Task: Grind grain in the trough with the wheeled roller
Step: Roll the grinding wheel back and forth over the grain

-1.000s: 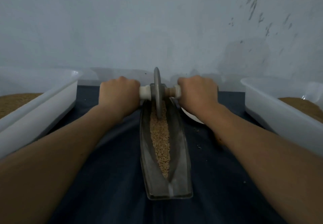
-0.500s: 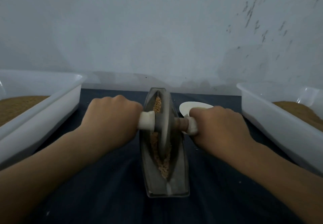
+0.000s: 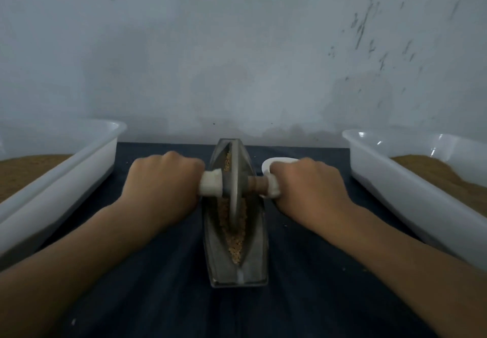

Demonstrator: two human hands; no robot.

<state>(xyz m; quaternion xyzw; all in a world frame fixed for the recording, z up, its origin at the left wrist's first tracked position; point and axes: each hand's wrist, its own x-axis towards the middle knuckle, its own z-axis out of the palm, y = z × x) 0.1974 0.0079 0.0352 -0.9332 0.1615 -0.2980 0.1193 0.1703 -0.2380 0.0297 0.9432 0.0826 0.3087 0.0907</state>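
Left tub [image 3: 66, 187], right tub [image 3: 395, 187], wall [image 3: 237, 61] behind trough [image 3: 257, 232]

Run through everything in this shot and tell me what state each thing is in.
wheeled roller: upright, disc down in the trough.
trough: flat on the dark cloth.
grain: coarse, lying along the trough's groove.
left hand: grips the wheeled roller's left handle.
right hand: grips its right handle.
left tub: partly filled with brown material.
right tub: partly filled with brown material.

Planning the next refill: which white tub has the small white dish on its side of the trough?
The right tub: the white dish lies between it and the trough, partly behind the right hand.
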